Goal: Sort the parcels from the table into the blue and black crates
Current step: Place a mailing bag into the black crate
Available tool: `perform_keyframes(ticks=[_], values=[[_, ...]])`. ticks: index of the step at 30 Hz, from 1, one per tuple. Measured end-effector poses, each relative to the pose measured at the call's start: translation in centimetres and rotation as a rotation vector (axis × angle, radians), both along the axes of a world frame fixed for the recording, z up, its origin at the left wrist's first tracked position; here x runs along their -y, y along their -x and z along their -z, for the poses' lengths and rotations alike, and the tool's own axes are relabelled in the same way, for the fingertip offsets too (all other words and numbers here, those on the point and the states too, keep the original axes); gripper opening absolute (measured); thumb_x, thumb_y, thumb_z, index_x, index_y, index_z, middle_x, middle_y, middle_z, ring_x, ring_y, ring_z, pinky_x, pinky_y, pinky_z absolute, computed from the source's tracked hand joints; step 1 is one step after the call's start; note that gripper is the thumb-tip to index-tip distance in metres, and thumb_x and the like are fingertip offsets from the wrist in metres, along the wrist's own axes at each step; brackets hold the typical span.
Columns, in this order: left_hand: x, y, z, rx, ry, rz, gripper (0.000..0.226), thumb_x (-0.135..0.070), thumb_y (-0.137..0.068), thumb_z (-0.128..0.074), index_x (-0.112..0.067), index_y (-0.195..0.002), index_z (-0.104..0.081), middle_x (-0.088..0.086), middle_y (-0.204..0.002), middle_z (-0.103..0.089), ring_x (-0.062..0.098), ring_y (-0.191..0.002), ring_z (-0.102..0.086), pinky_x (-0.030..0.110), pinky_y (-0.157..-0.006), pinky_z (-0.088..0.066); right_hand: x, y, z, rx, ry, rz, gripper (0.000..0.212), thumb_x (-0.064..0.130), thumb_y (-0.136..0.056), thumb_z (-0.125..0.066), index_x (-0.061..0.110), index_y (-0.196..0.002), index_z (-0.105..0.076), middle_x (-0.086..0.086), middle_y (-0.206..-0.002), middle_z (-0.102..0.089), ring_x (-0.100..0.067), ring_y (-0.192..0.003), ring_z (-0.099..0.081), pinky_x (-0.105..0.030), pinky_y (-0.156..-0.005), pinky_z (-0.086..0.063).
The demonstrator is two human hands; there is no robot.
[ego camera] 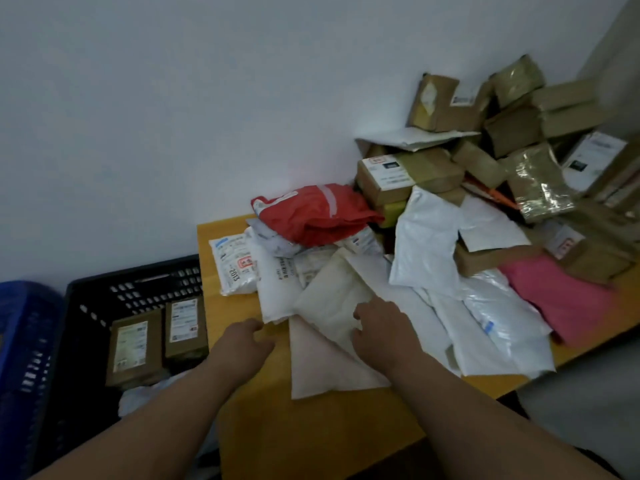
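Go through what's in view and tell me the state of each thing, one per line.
black crate: holds two brown boxes standing side by side
blue crate: contents not visible
table: piled with parcels
red bag: crumpled, on top of white bags
pink bag: lying flat at the table edge
cream mailer: under the right hand
left hand: fingers loosely curled, holding nothing
right hand: resting on the cream mailer

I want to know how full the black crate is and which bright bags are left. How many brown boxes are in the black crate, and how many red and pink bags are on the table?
Brown boxes in the black crate: 2
Red bags on the table: 1
Pink bags on the table: 1
Total: 4
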State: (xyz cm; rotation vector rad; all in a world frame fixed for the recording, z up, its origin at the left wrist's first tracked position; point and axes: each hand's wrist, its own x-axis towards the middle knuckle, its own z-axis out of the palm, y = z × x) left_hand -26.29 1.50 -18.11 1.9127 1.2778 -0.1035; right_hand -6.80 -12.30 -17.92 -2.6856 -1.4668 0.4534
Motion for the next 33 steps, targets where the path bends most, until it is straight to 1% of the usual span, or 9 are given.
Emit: perform_keyframes(ticks=[2,7,11,17,20,24,27,30,33], values=[[2.2,-2.0,-0.1,0.049,0.022,-0.016,0.049,-0.032,-0.096,-0.056,-0.016,-0.141,-0.046,0.008,-0.143,-0.047,0.015,-0.106,-0.055,0.024,-0.075,-0.041,2.0,-0.8,1.0,0.034,0.094,-0.104,0.041,0.043,-0.094,-0.046,0.018,-0.127,-0.047,-0.008,-0.130,-0.046,-0.026,-0.114,-0.046,-0.036,-0.093,-0.039],[4.6,-3.5,-0.1,0.054,0.037,-0.050,0.049,-0.032,-0.097,-0.054,-0.015,-0.143,-0.044,0.005,-0.145,-0.046,0.016,-0.113,-0.051,0.022,-0.074,-0.039,3.2,-1.0,3.7,0.087,0.217,-0.142,0.091,0.048,-0.086,-0.060,0.014,-0.154,-0.009,-0.012,-0.157,-0.014,-0.033,-0.143,-0.018,-0.047,-0.115,-0.019],[4.5,-2.5,0.0,0.017,0.045,-0.093,0.049,-0.033,-0.097,-0.054,-0.015,-0.142,-0.045,0.005,-0.145,-0.045,0.021,-0.122,-0.051,0.025,-0.085,-0.040,3.1,-0.9,4.9,0.232,0.201,-0.150,0.081,0.029,-0.095,-0.050,0.012,-0.155,0.001,-0.018,-0.159,-0.007,-0.037,-0.143,-0.017,-0.047,-0.119,-0.010],[4.3,-1.1,0.2,-0.004,0.073,-0.143,0.045,-0.033,-0.097,-0.054,-0.018,-0.138,-0.048,0.006,-0.141,-0.049,0.018,-0.109,-0.052,0.028,-0.085,-0.042,2.6,-0.9,4.7,0.216,0.101,-0.077,0.064,0.018,-0.093,-0.048,0.009,-0.148,-0.017,-0.019,-0.151,-0.022,-0.036,-0.134,-0.032,-0.043,-0.115,-0.026],[4.3,-0.9,0.0,0.002,0.081,-0.157,0.044,-0.032,-0.097,-0.053,-0.017,-0.138,-0.048,0.006,-0.141,-0.049,0.021,-0.116,-0.053,0.029,-0.088,-0.043,2.4,-1.5,3.4,0.192,-0.031,-0.029,0.049,0.014,-0.090,-0.046,0.010,-0.137,-0.031,-0.014,-0.138,-0.041,-0.027,-0.120,-0.048,-0.034,-0.098,-0.042],[4.3,-1.5,-1.2,0.033,0.072,-0.188,0.042,-0.030,-0.098,-0.052,-0.016,-0.138,-0.048,0.005,-0.139,-0.050,0.023,-0.119,-0.051,0.027,-0.087,-0.040,1.7,-3.5,-0.2,0.140,-0.239,0.118,0.036,0.013,-0.094,-0.041,0.014,-0.130,-0.041,-0.008,-0.115,-0.059,-0.024,-0.099,-0.059,-0.036,-0.076,-0.046],[4.6,-2.4,-2.5,0.106,0.070,-0.224,0.040,-0.030,-0.098,-0.052,-0.017,-0.136,-0.050,0.003,-0.128,-0.056,0.015,-0.098,-0.054,0.027,-0.078,-0.041,1.5,-5.1,-3.5,0.087,-0.379,0.172,0.027,0.017,-0.094,-0.044,0.017,-0.120,-0.049,-0.005,-0.103,-0.063,-0.025,-0.088,-0.061,-0.036,-0.070,-0.048],[4.8,-3.5,-3.7,0.204,0.104,-0.277,0.041,-0.029,-0.098,-0.054,-0.016,-0.136,-0.050,0.004,-0.135,-0.054,0.017,-0.109,-0.051,0.030,-0.087,-0.038,1.6,-6.6,-6.3,-0.067,-0.506,0.287,0.019,0.015,-0.095,-0.044,0.017,-0.108,-0.056,0.000,-0.091,-0.060,-0.019,-0.077,-0.052,-0.031,-0.068,-0.039],[4.9,-4.2,-5.1,0.294,0.132,-0.330,0.042,-0.031,-0.096,-0.056,-0.016,-0.134,-0.051,0.004,-0.135,-0.053,0.017,-0.111,-0.048,0.031,-0.089,-0.038,2.0,-8.1,-8.4,-0.338,-0.628,0.421,0.020,0.003,-0.089,-0.045,0.016,-0.095,-0.059,-0.003,-0.092,-0.063,-0.022,-0.085,-0.056,-0.029,-0.069,-0.039]])
